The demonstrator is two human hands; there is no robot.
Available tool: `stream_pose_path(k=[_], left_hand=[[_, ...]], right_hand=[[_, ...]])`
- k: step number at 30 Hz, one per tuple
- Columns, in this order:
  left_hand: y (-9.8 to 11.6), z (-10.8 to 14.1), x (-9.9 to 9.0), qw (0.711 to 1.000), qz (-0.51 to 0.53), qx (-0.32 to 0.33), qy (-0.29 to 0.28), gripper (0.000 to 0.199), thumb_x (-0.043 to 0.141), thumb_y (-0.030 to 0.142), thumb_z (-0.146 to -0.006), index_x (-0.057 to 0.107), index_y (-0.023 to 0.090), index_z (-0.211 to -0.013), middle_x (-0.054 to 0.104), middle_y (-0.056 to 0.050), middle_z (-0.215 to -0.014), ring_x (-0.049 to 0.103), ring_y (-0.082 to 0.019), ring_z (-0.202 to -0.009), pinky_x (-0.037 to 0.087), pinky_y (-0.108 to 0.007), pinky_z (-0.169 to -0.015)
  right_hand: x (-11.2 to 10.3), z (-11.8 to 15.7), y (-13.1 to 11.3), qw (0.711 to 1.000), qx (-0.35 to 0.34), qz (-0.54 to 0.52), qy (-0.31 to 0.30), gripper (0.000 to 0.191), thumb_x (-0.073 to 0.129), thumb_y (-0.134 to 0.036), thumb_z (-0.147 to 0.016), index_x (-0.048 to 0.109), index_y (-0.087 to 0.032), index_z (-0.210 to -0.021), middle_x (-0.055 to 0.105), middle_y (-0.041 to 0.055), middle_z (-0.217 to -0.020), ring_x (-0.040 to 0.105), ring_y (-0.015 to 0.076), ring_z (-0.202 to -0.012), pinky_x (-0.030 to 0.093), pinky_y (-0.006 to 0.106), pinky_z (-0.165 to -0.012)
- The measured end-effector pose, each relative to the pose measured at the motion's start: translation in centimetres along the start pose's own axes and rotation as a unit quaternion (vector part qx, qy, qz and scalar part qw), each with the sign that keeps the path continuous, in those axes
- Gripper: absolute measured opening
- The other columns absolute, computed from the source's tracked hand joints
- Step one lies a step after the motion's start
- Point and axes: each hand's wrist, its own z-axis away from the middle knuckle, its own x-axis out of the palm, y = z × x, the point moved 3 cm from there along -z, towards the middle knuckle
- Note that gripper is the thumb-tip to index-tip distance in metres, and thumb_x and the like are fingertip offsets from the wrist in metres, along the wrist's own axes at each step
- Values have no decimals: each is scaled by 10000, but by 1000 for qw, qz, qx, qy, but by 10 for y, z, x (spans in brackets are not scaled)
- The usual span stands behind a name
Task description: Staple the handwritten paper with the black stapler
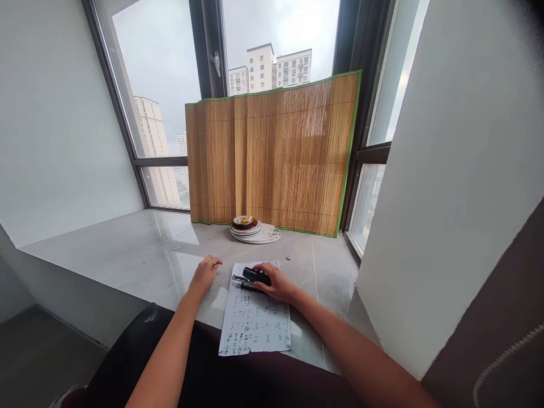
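A sheet of paper (255,323) covered in handwriting lies on the sill in front of me, its near edge over my lap. My right hand (275,281) grips a thick black cylinder-shaped object (253,274) above the sheet's upper part; its exact kind is unclear. Pens (243,281), one dark and one with a clear barrel, lie against it beside my thumb, partly hidden by the hand. To the left of the paper, my left hand (207,270) rests on the sill, fingers loosely bent and holding nothing.
A stack of plates (267,233) with small dishes on top stands farther back. Behind it, a green-edged bamboo mat (272,164) leans upright against the window. Small bits (288,258) lie on the glossy tiled sill (204,306). White walls (425,187) close in both sides.
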Motion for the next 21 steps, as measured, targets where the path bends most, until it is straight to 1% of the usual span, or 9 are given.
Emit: stream_pose_path(k=[2,4,7,9,12,15,17,19,21], left_hand=[[3,0,-5,998,29,-9,47,185,570,236,-849,742,209,-912,718,-70,-956,682,-212,-803,544,-345,-803],[8,2,-10,996,53,-15,76,169,614,276,-825,733,212,-926,735,-63,-968,686,-205,-782,547,-341,-796],[17,7,-18,993,63,-24,98,180,621,344,-848,736,226,-922,759,-55,-973,684,-204,-787,545,-331,-765],[22,11,-21,991,71,-42,103,222,647,411,-855,744,232,-942,768,-53,-945,693,-215,-813,548,-330,-748],[29,17,-19,982,161,-64,72,330,720,489,-814,731,216,-999,772,-59,-918,731,-236,-875,581,-348,-787],[41,25,-12,960,268,-76,28,405,751,526,-795,706,186,-1010,767,-78,-965,757,-243,-876,613,-381,-831],[51,33,-9,951,297,-82,14,433,736,550,-809,692,174,-1019,760,-90,-994,758,-242,-845,635,-385,-773],[61,42,-7,949,305,-80,1,452,695,575,-838,685,170,-1041,759,-105,-1035,753,-245,-857,650,-380,-706],[70,50,-7,949,308,-67,-23,449,639,584,-882,694,172,-1050,759,-118,-1106,752,-246,-900,661,-395,-736]], right_hand=[[0,0,0,1000,-1,-3,-3,402,713,-300,-912,586,-238,-1289,671,80,-1192,608,242,-1098,476,392,-986],[1,0,-1,1000,1,-3,-5,419,724,-287,-898,587,-235,-1290,673,81,-1196,614,245,-1097,479,395,-986],[1,0,0,1000,10,2,-3,418,732,-265,-882,598,-226,-1277,680,85,-1184,624,248,-1085,483,400,-983],[2,0,0,1000,11,4,-3,416,734,-259,-879,602,-223,-1272,683,87,-1185,627,246,-1083,484,398,-983],[2,0,-1,1000,7,3,4,446,739,-275,-880,589,-227,-1297,678,90,-1222,622,242,-1111,481,390,-995],[3,0,-2,1000,14,8,4,506,758,-294,-863,571,-236,-1330,682,90,-1225,632,243,-1110,489,387,-987],[4,0,-2,1000,19,15,-4,528,767,-284,-846,572,-238,-1335,699,86,-1181,653,245,-1075,502,384,-964],[5,1,-3,999,21,29,-2,518,769,-250,-832,591,-239,-1319,708,81,-1131,669,244,-1030,513,378,-935],[4,1,-5,999,20,45,7,491,769,-199,-815,626,-244,-1282,704,78,-1101,673,239,-994,520,367,-907]])
